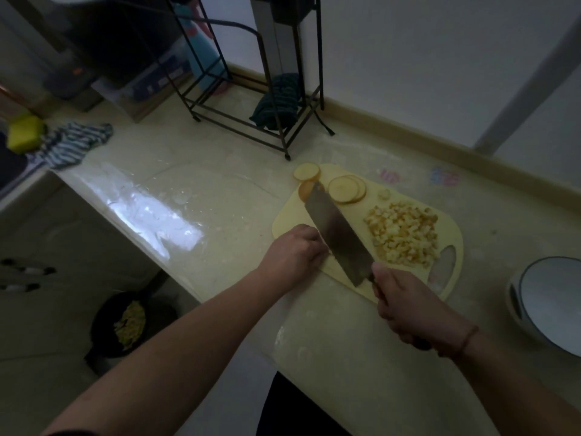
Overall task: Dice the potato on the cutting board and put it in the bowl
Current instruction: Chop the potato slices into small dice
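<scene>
A pale yellow cutting board [289,220] lies on the counter. Round potato slices [345,188] sit at its far end, and a heap of diced potato [404,236] covers its right side. My right hand [405,306] grips the handle of a broad cleaver [336,228], whose blade lies across the board. My left hand [294,250] rests with curled fingers on the board right beside the blade; what is under the fingers is hidden. A white bowl [553,297] with a dark rim stands to the right of the board.
A black wire rack [251,99] with a dark cloth stands behind the board. A striped towel [70,143] and a yellow sponge [25,132] lie at the far left. Below the counter edge stands a dark bin [129,322] holding peelings.
</scene>
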Tool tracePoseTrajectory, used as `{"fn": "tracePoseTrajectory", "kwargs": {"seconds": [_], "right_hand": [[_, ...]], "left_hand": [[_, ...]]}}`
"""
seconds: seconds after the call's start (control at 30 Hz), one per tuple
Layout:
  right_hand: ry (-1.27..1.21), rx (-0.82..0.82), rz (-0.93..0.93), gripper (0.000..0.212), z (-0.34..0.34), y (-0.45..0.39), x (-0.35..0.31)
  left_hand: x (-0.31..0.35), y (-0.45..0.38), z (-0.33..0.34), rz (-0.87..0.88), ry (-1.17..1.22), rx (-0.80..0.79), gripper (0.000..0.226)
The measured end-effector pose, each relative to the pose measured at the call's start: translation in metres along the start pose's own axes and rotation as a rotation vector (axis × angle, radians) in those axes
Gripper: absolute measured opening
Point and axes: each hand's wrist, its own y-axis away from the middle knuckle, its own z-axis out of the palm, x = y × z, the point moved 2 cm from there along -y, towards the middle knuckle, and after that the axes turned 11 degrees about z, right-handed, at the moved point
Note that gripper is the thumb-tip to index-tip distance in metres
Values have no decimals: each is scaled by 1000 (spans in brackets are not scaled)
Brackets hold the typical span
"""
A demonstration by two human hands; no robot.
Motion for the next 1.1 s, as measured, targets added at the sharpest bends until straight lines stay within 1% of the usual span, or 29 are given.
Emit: {"fn": "tracePoseTrajectory", "kwargs": {"seconds": [0.03,0.07,0.1,0.17,0.27,0.33,0.4,0.53,0.7,0.9,1.1], "right_hand": [[-92,-60,61,48,-4,-1,1],[-129,-95,85,48,-5,-1,2],[-121,-108,81,48,-5,-1,2],[-57,-82,31,48,-2,1,2],[73,16,-75,47,1,6,4],[164,74,-143,46,2,10,5],[192,90,-175,46,3,12,8],[196,80,-197,48,6,16,9],[249,129,-231,51,7,21,15],[296,165,-230,48,14,26,24],[328,185,-238,41,22,-2,-3]], "left_hand": [[0,0,0,-2,-6,8,29],[1,1,0,-12,-7,18,27],[3,0,0,-30,-1,20,21],[5,1,-1,-50,-5,30,7],[4,4,-1,-67,-2,53,10],[2,8,-1,-60,-4,61,23],[1,11,1,-53,-17,38,27],[-1,12,4,-85,-25,5,27],[1,7,2,-90,-25,0,31],[3,5,-1,-109,-14,5,34],[5,4,0,-101,-13,23,35]]}}
